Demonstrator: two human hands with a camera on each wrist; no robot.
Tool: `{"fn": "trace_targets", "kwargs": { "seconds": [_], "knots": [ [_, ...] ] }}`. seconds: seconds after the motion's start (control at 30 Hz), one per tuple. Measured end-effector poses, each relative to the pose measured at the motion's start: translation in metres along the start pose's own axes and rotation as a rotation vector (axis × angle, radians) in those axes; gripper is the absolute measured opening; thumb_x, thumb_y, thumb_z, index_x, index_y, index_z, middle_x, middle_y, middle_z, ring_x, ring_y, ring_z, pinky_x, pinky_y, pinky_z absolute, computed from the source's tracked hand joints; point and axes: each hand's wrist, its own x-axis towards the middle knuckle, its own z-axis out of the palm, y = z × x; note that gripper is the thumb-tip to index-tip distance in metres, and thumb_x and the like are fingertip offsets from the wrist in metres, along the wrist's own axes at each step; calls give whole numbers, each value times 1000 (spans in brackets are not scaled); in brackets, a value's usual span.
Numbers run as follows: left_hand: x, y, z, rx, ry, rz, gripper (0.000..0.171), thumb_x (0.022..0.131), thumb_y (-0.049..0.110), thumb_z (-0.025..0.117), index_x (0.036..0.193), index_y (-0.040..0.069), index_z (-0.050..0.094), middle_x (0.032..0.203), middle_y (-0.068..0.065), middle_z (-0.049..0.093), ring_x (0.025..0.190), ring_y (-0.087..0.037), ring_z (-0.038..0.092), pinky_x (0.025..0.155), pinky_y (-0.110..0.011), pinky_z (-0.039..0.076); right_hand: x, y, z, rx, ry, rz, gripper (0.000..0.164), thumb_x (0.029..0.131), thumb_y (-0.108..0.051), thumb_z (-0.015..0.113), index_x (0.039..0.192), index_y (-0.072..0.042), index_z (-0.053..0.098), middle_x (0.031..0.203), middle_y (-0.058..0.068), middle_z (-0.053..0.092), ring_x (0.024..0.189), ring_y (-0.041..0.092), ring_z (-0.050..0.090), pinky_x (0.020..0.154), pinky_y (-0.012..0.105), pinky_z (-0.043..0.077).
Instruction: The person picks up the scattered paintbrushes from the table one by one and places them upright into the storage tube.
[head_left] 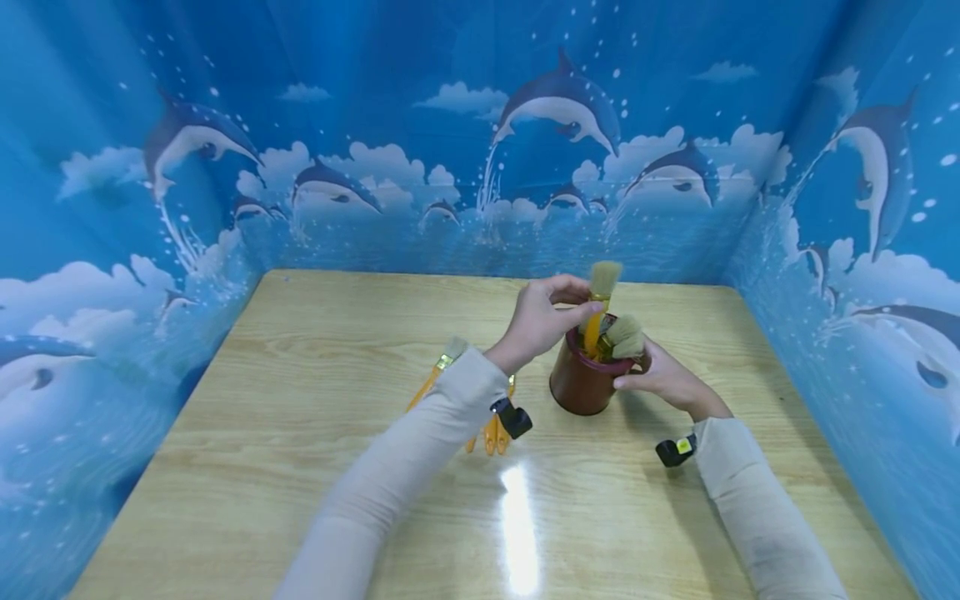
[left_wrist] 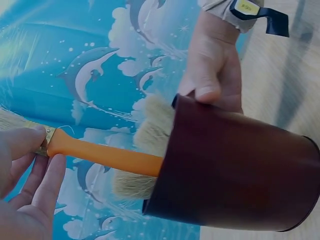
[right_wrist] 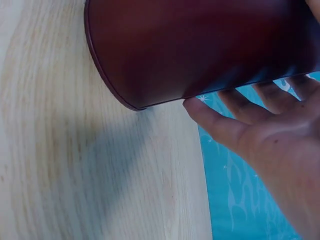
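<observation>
My left hand (head_left: 542, 321) pinches a paintbrush (head_left: 601, 287) by its metal ferrule, bristles up. In the left wrist view, its orange handle (left_wrist: 110, 156) runs down into a dark brown round pot (left_wrist: 240, 167). Other bristle heads (head_left: 626, 337) stick out of the same pot, which stands upright on the table. At the pot's right side, my right hand (head_left: 663, 377) holds it, thumb near the rim and fingers along the wall. The right wrist view shows the fingers (right_wrist: 215, 122) against the pot's side.
On the wooden table (head_left: 300, 400), several orange-handled paintbrushes (head_left: 491, 435) lie left of the pot, partly hidden under my left forearm. One brush (head_left: 426, 385) points away up the table. A blue dolphin-print curtain (head_left: 420, 167) surrounds the back and sides.
</observation>
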Motion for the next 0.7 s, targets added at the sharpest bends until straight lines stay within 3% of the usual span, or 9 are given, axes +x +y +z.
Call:
{"fn": "trace_targets", "kwargs": {
  "seconds": [0.47,0.7],
  "knots": [
    [-4,-13,12,14,-107,-8,20,87,15,72,105,6,68,96,-1,69,83,-5,64,71,-20,55,-2,-4,-1,109,-7,-49,83,89,0,64,154,-14,14,146,2,34,123,11,43,93,23,45],
    [-6,-18,0,50,-130,-24,26,88,20,71,112,8,68,103,-1,69,90,-7,64,75,-21,55,-3,-6,-2,62,9,-26,81,89,-3,65,153,-11,16,151,13,29,128,9,38,98,18,39]
  ]
}}
